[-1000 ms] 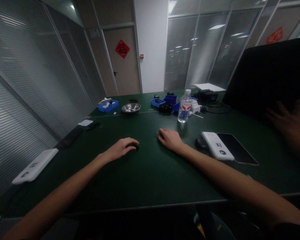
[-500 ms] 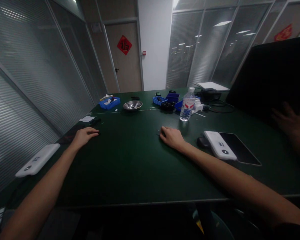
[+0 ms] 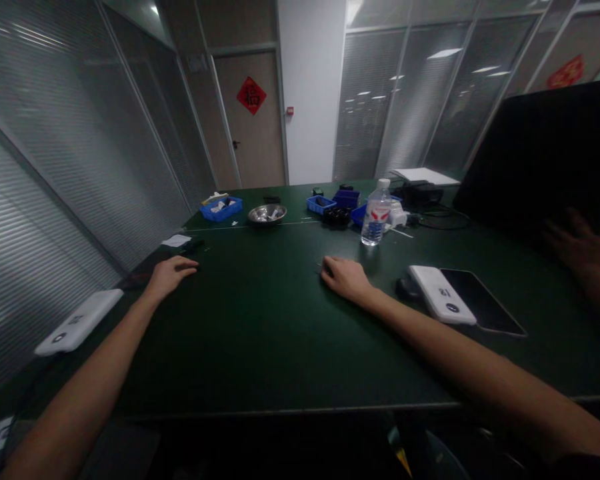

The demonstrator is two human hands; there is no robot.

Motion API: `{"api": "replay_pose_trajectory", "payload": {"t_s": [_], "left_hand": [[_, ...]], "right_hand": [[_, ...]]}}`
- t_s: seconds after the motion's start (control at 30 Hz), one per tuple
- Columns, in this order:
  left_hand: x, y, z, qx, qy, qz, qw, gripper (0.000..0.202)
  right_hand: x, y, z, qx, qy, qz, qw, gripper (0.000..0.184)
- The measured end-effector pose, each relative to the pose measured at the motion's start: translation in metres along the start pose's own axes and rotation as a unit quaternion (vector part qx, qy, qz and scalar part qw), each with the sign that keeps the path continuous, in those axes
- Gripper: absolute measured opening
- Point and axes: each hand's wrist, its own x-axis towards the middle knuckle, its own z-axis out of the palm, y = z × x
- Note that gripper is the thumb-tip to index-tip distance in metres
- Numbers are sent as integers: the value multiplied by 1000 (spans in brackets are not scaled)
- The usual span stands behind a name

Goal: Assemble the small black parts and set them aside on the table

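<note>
- The left hand (image 3: 167, 275) is near the left edge of the worktop (image 3: 260, 347). Its grip seems pinched on a small dark piece (image 3: 199, 268), at the fingertips toward the right edge; its long axis I cannot tell.
- The right hand (image 3: 347, 278) rests around the middle of the worktop, between near and far edges. Its grip is curled, apparently on a thin piece (image 3: 319, 265), which sticks out toward the left edge.
- A black item (image 3: 193, 246) lies just beyond the left hand, toward the far edge; this hand is the nearer one.
</note>
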Motion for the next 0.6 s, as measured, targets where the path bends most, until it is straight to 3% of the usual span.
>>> {"api": "replay_pose_trajectory", "payload": {"t_s": [0.4,0.6], "left_hand": [[-2,-5,-2,69,7,31,997,39],[-5,-3,-6,130,-1,2,991,37]], "right_hand": [[-1,2,1,14,8,-8,1000,28],[-1,2,1,12,9,-9,1000,29]]}}
